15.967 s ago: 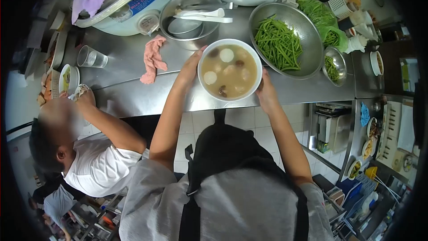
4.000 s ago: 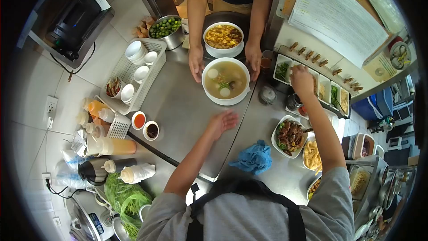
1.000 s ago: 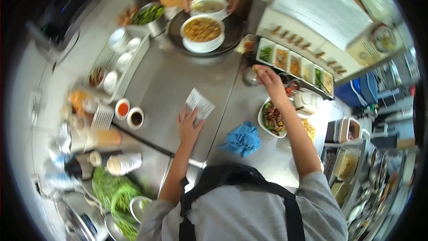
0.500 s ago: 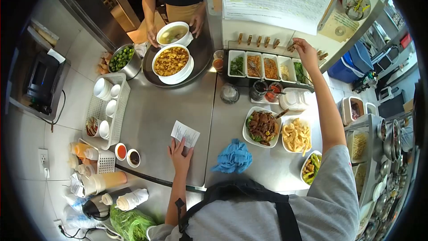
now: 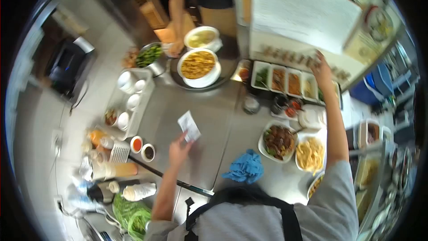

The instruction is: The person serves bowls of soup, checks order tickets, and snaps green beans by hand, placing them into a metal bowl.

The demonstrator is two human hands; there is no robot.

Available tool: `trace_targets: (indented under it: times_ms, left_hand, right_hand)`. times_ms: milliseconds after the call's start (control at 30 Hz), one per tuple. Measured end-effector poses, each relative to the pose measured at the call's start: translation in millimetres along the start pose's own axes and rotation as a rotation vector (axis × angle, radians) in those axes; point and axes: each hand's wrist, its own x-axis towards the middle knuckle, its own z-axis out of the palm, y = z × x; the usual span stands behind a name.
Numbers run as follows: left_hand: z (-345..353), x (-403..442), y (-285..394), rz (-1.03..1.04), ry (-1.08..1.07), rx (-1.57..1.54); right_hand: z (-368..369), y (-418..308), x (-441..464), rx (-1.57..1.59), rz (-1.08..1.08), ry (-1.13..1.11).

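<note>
A small white paper slip (image 5: 188, 125) is at the middle of the steel counter, its lower end between the thumb and fingers of my left hand (image 5: 179, 151). My right hand (image 5: 323, 72) is raised at the row of wooden clips (image 5: 285, 54) on the wall rail. Its fingers look pressed together; blur hides what is between them. Below that hand stands a rack of white trays with toppings (image 5: 293, 84). A bowl of yellow-brown food (image 5: 197, 65) and a bowl of pale soup (image 5: 201, 38) sit on a dark round tray (image 5: 225, 72).
Another person's hand (image 5: 176, 48) is beside the bowls. A blue cloth (image 5: 246, 167), a meat dish (image 5: 278, 142) and a dish of pale yellow pieces (image 5: 310, 153) lie right of centre. Sauce cups (image 5: 136, 144), a basket of cups (image 5: 145, 102) and bottles (image 5: 113, 169) stand left.
The view has shifted. My left hand has gone from lying spread on the slip to pinching its lower end. One of the other person's hands no longer shows at the soup bowl.
</note>
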Motion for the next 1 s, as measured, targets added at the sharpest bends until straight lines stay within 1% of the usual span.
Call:
trace_targets:
  times_ms: [33, 67, 100, 133, 167, 200, 233, 267, 300, 333, 367, 400, 433, 467, 500, 533, 567, 633, 667, 733, 833, 867, 900, 967, 1000]
  left_hand:
    - [-29.9, 22.2, 12.3, 0.045, 0.036, 0.04]
    - [-65.9, 44.2, 46.5, -0.005, 0.057, 0.16]
    - [-104.5, 67.6, 77.2, -0.069, 0.092, 0.274]
    - [-136.9, 93.4, 81.3, 0.28, 0.306, 0.308]
    - [-170.5, 123.6, 92.4, 0.485, 0.531, 0.333]
    - [-209.4, 140.3, 127.9, 0.397, 0.578, 0.37]
    - [-246.4, 156.5, 162.3, 0.454, 0.686, 0.433]
    - [-281.4, 169.2, 194.6, 0.609, 0.813, 0.429]
    - [-311.4, 181.6, 221.2, 0.675, 0.944, 0.428]
    - [-339.6, 197.5, 237.5, 0.707, 1.044, 0.507]
    - [-363.4, 208.1, 251.0, 0.74, 1.14, 0.585]
    - [-380.5, 214.8, 261.9, 0.669, 1.132, 0.62]
    - [-392.7, 217.9, 271.1, 0.595, 1.122, 0.654]
    - [-400.5, 217.7, 280.6, 0.524, 1.077, 0.616]
    - [-405.5, 217.2, 290.7, 0.456, 1.027, 0.575]
    - [-409.1, 217.8, 297.7, 0.389, 0.974, 0.531]
    - [-411.7, 217.6, 302.8, 0.426, 1.02, 0.543]
    - [-413.2, 217.0, 310.9, 0.5, 1.106, 0.563]
    - [-410.6, 217.2, 313.5, 0.643, 1.136, 0.603]
    - [-402.8, 212.7, 319.5, 0.933, 1.189, 0.686]
    - [-384.4, 205.3, 315.8, 0.765, 1.187, 0.589]
    - [-387.8, 211.8, 307.7, 0.584, 1.177, 0.575]
    - [-390.0, 214.6, 302.9, 0.498, 1.167, 0.512]
    - [-395.3, 222.7, 295.5, 0.329, 1.138, 0.388]
    - [-397.1, 222.0, 298.9, 0.361, 1.159, 0.395]
  right_hand:
    - [-4.6, 1.4, -9.0, 0.076, -0.117, 0.061]
    - [-12.0, -8.9, -21.4, 0.259, -0.099, 0.061]
    - [-27.0, -26.0, -31.6, 0.414, 0.052, 0.0]
    - [-37.4, -23.1, -41.6, 0.238, -0.014, 0.013]
    - [-41.9, -5.3, -48.1, 0.237, -0.073, 0.031]
    - [-53.3, -15.1, -63.2, 0.386, -0.034, 0.049]
    - [-65.4, -12.5, -77.2, 0.378, -0.114, 0.068]
    - [-83.1, -29.1, -93.5, 0.435, -0.022, 0.025]
    - [-88.0, -30.6, -108.4, 0.455, -0.023, 0.1]
    - [-89.9, -29.1, -119.5, 0.502, -0.06, 0.145]
    - [-97.3, -20.5, -132.2, 0.453, -0.011, 0.203]
    - [-138.3, -151.1, -152.3, 0.321, 0.013, 0.267]
    - [-140.0, -147.4, -163.9, 0.342, 0.144, 0.266]
    - [-135.8, -128.5, -175.9, 0.117, 0.146, 0.35]
    - [-134.7, -129.5, -185.6, 0.245, 0.025, 0.384]
    - [-135.6, -133.3, -193.0, 0.296, 0.115, 0.356]
    - [-135.0, -129.4, -201.2, 0.318, 0.201, 0.321]
    - [-137.6, -133.0, -209.7, 0.294, 0.236, 0.276]
    - [-137.7, -133.1, -212.6, 0.319, 0.175, 0.295]
    - [-140.8, -132.9, -213.0, 0.3, 0.159, 0.299]
    - [-138.6, -136.1, -212.9, 0.357, 0.149, 0.307]
    - [-137.0, -140.6, -211.3, 0.358, 0.153, 0.3]
    - [-136.1, -146.5, -209.6, 0.36, 0.156, 0.293]
    - [-135.9, -155.5, -209.6, 0.347, 0.073, 0.209]
    - [-134.8, -161.7, -210.7, 0.358, 0.039, 0.188]
